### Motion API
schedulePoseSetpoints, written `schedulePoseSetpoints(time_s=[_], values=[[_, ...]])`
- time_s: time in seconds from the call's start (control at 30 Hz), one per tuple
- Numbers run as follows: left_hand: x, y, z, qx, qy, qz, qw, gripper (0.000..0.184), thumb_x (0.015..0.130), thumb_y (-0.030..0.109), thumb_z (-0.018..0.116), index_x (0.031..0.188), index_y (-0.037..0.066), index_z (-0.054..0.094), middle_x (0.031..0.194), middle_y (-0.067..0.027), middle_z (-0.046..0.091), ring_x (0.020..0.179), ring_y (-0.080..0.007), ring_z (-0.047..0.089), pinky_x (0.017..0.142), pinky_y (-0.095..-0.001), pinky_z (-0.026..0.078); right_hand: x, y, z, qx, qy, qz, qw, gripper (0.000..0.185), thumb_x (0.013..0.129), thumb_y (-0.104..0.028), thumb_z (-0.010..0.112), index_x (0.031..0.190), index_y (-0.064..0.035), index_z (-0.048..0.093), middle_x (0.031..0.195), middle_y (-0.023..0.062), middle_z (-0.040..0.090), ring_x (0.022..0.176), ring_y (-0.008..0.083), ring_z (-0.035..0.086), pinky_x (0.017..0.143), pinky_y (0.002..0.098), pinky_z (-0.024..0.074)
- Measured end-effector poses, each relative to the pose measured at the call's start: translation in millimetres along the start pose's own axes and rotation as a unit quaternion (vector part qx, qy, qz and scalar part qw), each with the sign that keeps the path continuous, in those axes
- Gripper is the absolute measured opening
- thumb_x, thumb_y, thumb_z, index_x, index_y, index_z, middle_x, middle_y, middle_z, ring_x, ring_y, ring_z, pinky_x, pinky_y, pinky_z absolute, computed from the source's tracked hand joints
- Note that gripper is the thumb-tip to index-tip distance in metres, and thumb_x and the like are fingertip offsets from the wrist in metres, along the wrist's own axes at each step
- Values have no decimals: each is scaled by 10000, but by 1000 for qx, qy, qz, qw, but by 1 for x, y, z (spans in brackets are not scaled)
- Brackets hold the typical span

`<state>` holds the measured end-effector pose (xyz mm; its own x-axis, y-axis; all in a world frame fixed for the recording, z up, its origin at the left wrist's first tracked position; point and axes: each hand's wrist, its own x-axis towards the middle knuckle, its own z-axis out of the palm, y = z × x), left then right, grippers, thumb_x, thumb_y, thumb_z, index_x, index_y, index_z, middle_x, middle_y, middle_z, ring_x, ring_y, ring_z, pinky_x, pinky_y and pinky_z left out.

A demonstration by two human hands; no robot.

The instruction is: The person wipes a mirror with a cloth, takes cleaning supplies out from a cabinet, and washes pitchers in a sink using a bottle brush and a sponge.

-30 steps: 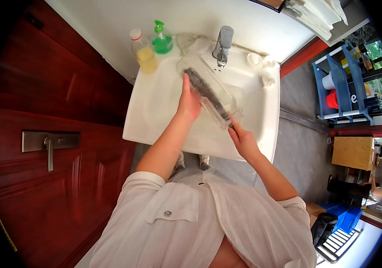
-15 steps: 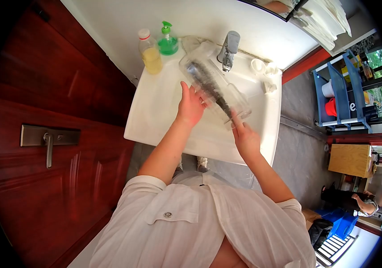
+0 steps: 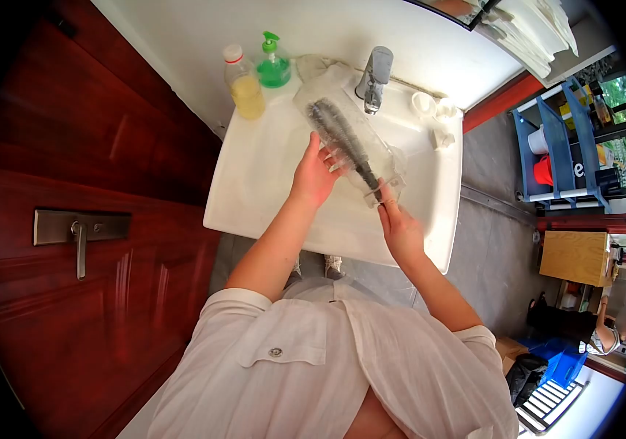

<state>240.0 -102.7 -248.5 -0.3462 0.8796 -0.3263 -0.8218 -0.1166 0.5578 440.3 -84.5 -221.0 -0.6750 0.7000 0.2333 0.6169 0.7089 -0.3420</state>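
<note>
A long black brush (image 3: 343, 134) with bristles along its head lies inside a clear plastic bag (image 3: 371, 132), held tilted over the white sink. My right hand (image 3: 403, 233) grips the handle end of the brush through the bag, its fingers closed on it. Along the near side of the bag, my left hand (image 3: 313, 175) supports the brush, fingers curled against the plastic and thumb raised. The bag's far end reaches toward the back rim, left of the faucet (image 3: 376, 77).
On the sink's (image 3: 247, 194) back left corner stand a bottle of yellowish liquid (image 3: 245, 91) and a green pump bottle (image 3: 274, 69). Small white cups (image 3: 423, 106) sit at the back right. A red door (image 3: 130, 307) is at left. Another person (image 3: 569, 322) is at far right.
The brush and bag, blurred before, now show more sharply and have turned slightly. My left hand stays beside the bag with its thumb nearer the plastic; my right hand keeps its grip.
</note>
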Motion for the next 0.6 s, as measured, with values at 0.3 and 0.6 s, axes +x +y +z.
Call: schedulePoseSetpoints(time_s=[0.3, 0.6], values=[[-3, 12, 4, -166, -14, -32, 986, 720, 814, 627, 452, 1313, 140, 273, 1274, -198, 366, 1164, -373, 388, 972, -562, 319, -19, -7, 0, 525, -282, 269, 757, 444, 937, -231, 458, 1366, -220, 347, 598, -2, 423, 429, 103, 411, 408, 242, 368], [7, 3, -1, -33, 3, 82, 996, 791, 804, 677, 401, 1360, 142, 227, 1292, -126, 399, 1172, -328, 406, 959, -510, 314, -19, 2, 22, 266, -60, 27, 962, 499, 894, -223, 527, 1360, -217, 350, 616, 98, 495, 483, 246, 519, 463, 339, 432]])
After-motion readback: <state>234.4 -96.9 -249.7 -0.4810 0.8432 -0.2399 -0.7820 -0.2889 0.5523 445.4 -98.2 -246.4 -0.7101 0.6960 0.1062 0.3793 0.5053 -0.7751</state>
